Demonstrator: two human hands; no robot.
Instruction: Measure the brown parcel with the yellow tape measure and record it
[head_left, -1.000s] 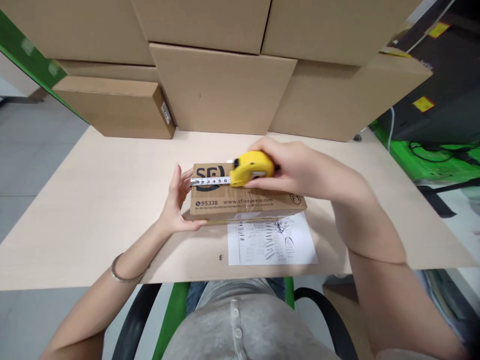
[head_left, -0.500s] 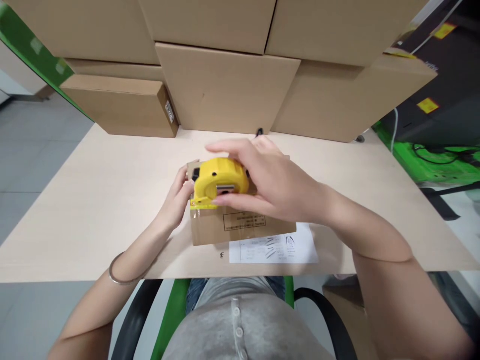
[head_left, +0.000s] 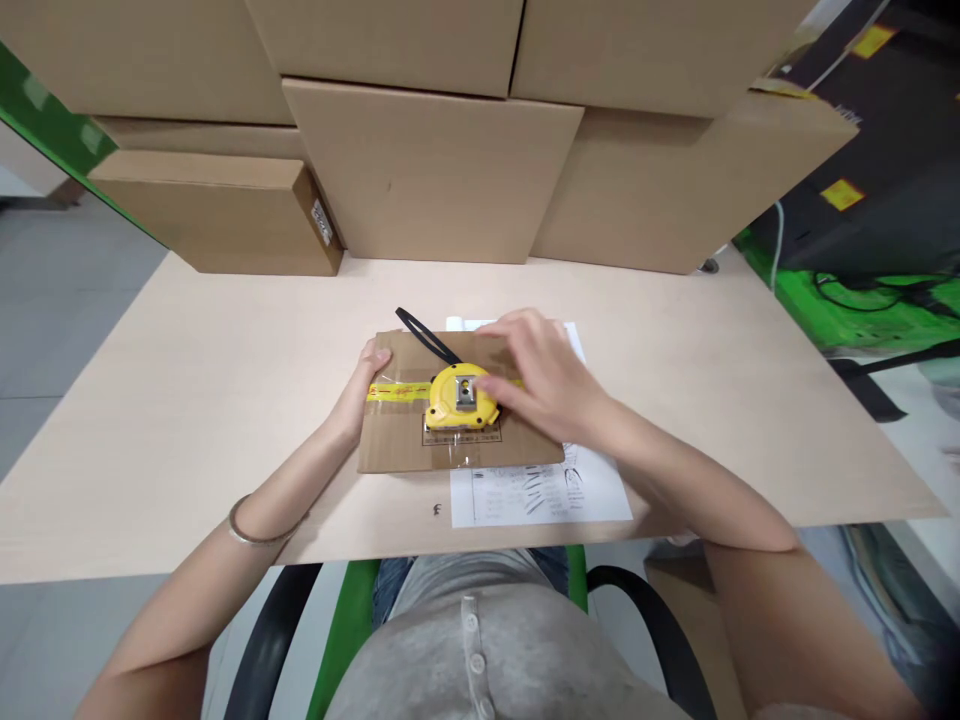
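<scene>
A flat cardboard box (head_left: 397, 445) lies in front of me, with yellow tape and a printed rectangle on its top. My left hand (head_left: 356, 395) grips the box's left side, thumb on the top face and fingers mostly hidden behind the edge. On the box rests a yellow tape measure (head_left: 444, 400), its metal clip facing up and its black wrist strap (head_left: 420, 333) stretching toward the back left. My right hand (head_left: 551, 380) is over the box's right part, fingers and thumb apart. Its thumb tip is at the tape measure's right side; whether it touches I cannot tell.
A printed sheet of paper (head_left: 540, 500) lies partly under the box on the pale table (head_left: 247, 380). Large cardboard boxes (head_left: 435, 180) stand stacked along the back. A smaller flat box (head_left: 202, 220) is at the back left. Dark equipment and cables stand off to the right.
The tape measure, earlier upright in my right hand over the box's left part, now lies clip-up near the box's middle. My right hand has opened and drawn right. The strap has come into view.
</scene>
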